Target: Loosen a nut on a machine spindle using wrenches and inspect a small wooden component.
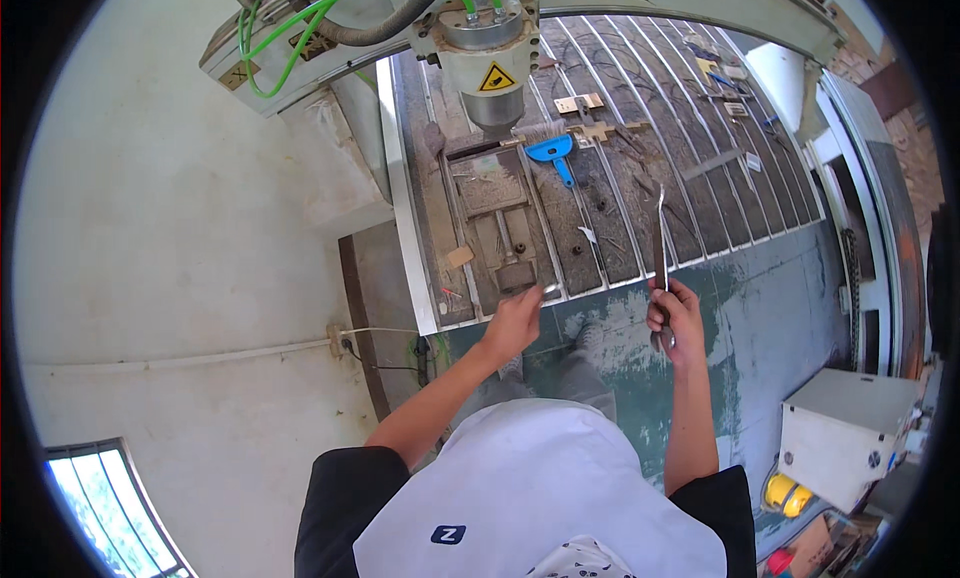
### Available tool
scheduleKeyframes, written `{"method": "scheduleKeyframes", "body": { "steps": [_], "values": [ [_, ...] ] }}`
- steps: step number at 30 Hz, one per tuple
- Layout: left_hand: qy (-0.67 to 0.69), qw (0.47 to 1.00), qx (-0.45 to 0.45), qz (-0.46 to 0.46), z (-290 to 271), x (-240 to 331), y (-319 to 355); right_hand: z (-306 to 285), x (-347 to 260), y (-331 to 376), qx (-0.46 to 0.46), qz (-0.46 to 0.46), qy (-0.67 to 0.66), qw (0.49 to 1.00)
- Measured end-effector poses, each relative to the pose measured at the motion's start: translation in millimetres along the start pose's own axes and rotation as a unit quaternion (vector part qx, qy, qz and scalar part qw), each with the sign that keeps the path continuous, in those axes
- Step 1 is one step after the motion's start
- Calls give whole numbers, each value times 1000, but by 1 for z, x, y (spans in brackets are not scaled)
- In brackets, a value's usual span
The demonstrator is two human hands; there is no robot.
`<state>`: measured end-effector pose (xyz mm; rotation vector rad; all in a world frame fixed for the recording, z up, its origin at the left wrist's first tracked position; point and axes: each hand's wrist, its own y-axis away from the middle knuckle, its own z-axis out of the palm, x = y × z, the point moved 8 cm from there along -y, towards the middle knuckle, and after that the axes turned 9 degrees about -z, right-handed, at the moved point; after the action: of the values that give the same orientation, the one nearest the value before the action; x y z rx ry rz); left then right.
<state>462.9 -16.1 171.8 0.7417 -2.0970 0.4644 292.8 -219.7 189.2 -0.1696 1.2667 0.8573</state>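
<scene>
My right hand [676,318] grips a long metal wrench [660,240] that points up over the slotted machine bed [690,178]. My left hand [515,320] reaches to the bed's near edge and touches a small metal piece [549,290] there; whether it is gripped is unclear. A metal clamp block [515,276] lies just beyond it. The machine's spindle head [487,53], with a yellow warning label, hangs over the bed's far end. A blue scraper [553,152] lies below the spindle.
Green hoses [300,23] and a grey cable run to the spindle. Small metal parts and tools lie scattered on the far right of the bed. A white box [845,433] stands on the green floor at right. A white wall fills the left.
</scene>
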Motion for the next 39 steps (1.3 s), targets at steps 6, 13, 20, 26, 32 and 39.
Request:
{"method": "scheduleKeyframes", "body": {
  "steps": [6,13,20,26,32,39],
  "values": [
    [67,996,46,-23,-8,-27,13,10,22,50,24,19,-30,999],
    [174,984,-27,15,6,-59,25,11,26,84,47,1,-25,999],
    [284,953,-78,-68,22,-93,28,-18,19,97,99,-9,11,995],
    [247,965,-68,-51,12,-102,18,-29,-12,82,150,-85,16,985],
    [246,967,-68,-23,15,-85,15,48,84,77,135,-181,166,960],
    [293,952,-66,-53,11,-110,26,47,-11,66,91,-59,164,980]
  ]
}}
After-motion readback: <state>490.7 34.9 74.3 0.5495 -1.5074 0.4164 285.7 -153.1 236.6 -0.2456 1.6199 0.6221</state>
